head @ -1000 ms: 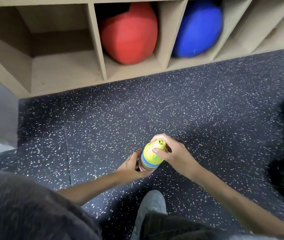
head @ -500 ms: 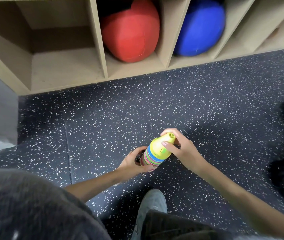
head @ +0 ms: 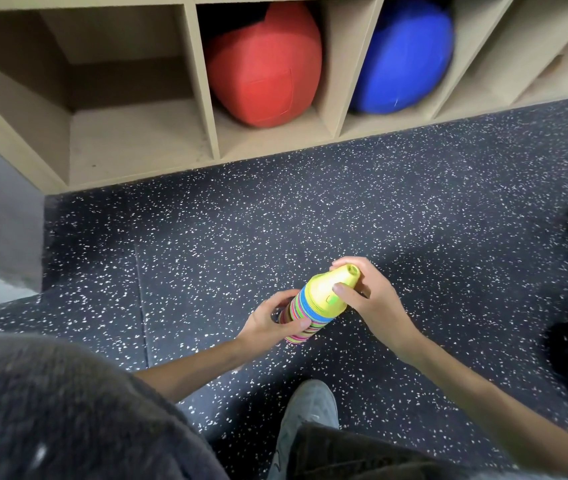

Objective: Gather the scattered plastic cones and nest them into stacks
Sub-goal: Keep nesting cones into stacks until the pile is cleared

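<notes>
Speckled rubber floor (head: pixel 362 209) fronts wooden cubbies (head: pixel 203 98); left hand (head: pixel 272 322) and right hand (head: pixel 370 303) grip the cone stack (head: pixel 317 303).

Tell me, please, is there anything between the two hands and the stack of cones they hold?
Nothing visible. The left hand grips the lower part of the cone stack directly, and the right hand grips the yellow cone on top.
</notes>
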